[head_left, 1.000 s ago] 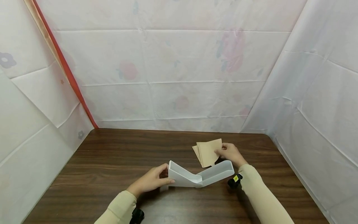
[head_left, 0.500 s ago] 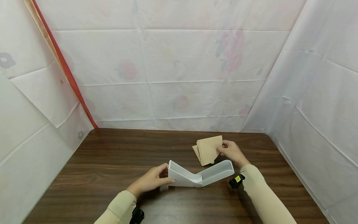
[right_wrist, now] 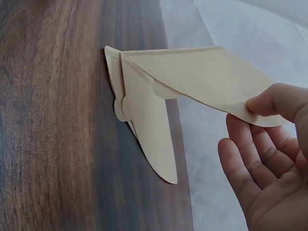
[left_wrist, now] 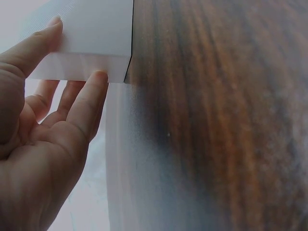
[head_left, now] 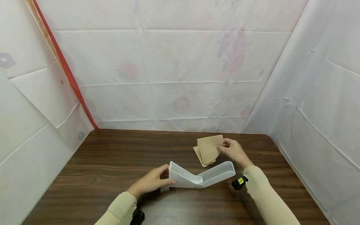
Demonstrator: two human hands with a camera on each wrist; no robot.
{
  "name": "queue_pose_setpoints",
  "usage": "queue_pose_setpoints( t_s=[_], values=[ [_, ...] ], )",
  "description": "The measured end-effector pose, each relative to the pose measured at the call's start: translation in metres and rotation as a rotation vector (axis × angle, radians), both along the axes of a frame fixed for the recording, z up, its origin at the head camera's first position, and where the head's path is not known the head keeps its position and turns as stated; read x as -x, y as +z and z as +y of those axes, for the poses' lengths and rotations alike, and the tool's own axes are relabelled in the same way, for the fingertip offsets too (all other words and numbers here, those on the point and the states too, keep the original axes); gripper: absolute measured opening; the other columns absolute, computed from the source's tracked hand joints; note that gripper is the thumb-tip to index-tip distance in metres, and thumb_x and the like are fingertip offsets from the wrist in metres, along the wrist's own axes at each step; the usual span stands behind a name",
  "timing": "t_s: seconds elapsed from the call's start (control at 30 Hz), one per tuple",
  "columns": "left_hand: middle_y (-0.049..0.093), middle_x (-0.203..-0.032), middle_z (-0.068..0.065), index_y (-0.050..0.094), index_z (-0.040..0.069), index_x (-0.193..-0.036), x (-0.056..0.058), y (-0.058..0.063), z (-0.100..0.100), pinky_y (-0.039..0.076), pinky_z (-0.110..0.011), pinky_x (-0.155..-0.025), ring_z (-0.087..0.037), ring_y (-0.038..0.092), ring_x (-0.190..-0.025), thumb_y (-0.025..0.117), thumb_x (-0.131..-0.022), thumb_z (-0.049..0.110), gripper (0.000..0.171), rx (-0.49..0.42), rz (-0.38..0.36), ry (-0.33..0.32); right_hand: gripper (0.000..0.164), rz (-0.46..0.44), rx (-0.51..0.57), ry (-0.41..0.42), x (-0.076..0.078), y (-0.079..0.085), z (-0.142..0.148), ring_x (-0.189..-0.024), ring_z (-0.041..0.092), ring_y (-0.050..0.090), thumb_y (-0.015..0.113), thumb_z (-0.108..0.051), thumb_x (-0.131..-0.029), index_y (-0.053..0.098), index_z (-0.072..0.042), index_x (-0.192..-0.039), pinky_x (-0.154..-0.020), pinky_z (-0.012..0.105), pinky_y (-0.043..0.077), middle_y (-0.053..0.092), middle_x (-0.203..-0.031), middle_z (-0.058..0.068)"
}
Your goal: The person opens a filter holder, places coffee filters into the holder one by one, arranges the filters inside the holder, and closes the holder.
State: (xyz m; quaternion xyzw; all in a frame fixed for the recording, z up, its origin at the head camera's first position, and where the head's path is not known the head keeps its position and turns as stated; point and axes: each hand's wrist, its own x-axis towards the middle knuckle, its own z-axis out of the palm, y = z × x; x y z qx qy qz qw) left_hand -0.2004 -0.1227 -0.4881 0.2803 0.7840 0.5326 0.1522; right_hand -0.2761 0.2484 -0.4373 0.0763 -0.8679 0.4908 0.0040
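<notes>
A white plastic case (head_left: 182, 179) stands opened out in a shallow V on the table. My left hand (head_left: 152, 180) holds its left end, the thumb on the near face and fingertips against the end wall, as the left wrist view shows. Beyond the case lie tan paper coffee filters (right_wrist: 151, 130), loosely stacked, with crimped edges and small rounded tabs. Between thumb and fingers, my right hand (head_left: 234, 151) pinches the top coffee filter (right_wrist: 192, 72) by its right edge. That filter is lifted at this side, while its far corner still meets the others.
The dark wood-grain table (head_left: 126, 150) runs back to a pale patterned sheet (head_left: 174, 62) hung behind it. Similar sheets close off the left and right sides. A red strip (head_left: 67, 68) slants down the back left corner. Each wrist carries a small black camera (head_left: 239, 182).
My right hand has moved a little away from me, raising the top coffee filter and shifting it toward the back. The left hand and the white case have stayed put.
</notes>
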Motion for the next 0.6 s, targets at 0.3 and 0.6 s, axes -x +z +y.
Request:
queue_pose_setpoints(
  t_s=[0.3, 0.6],
  values=[
    [0.069, -0.117, -0.001, 0.059, 0.012, -0.119, 0.000, 0.000, -0.001, 0.053, -0.028, -0.086, -0.018, 0.065, -0.108, 0.074, -0.094, 0.024, 0.033, -0.003, -0.014, -0.004, 0.019, 0.083, -0.108, 0.009, -0.007, 0.018, 0.002, -0.084, 0.021, 0.066, 0.073, -0.017, -0.093, 0.066, -0.004, -0.105, -0.070, 0.030, 0.053, 0.071, -0.092, 0.006],
    [0.069, -0.117, -0.001, 0.059, 0.012, -0.119, 0.000, -0.001, -0.001, 0.052, -0.028, -0.087, -0.018, 0.065, -0.108, 0.074, -0.094, 0.024, 0.033, -0.003, -0.015, -0.002, 0.020, 0.153, -0.143, 0.010, -0.014, 0.035, 0.000, -0.090, 0.021, 0.067, 0.070, -0.024, -0.097, 0.068, -0.006, -0.106, -0.072, 0.035, 0.053, 0.071, -0.097, 0.006]
  ],
)
